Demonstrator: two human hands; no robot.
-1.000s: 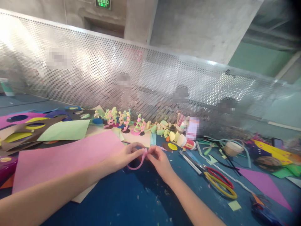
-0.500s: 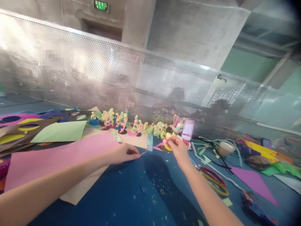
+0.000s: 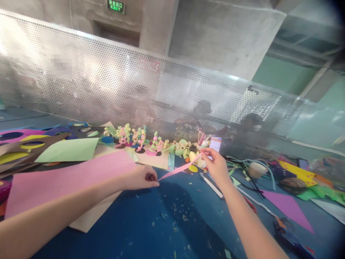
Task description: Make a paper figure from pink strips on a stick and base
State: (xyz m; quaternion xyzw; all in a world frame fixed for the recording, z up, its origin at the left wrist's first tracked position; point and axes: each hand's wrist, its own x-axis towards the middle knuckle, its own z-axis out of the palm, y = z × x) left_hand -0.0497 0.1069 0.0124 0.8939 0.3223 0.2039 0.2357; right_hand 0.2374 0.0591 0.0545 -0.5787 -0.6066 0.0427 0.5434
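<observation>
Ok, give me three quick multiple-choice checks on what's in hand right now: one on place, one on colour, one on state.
1. Where does the large pink sheet lie?
A. under the left forearm, on the blue table
B. right of the right hand
C. propped against the mesh screen

2. What colour is the paper strip between the hands?
A. green
B. pink
C. yellow

3. How is the strip held?
A. lying loose on the table
B. curled into a closed ring
C. stretched straight between both hands

Answers:
1 A: the sheet spreads over the table's left part, with the left arm across it.
2 B: the strip is pink.
3 C: the left hand pinches its low end and the right hand pinches its raised end, so it runs taut above the table.
</observation>
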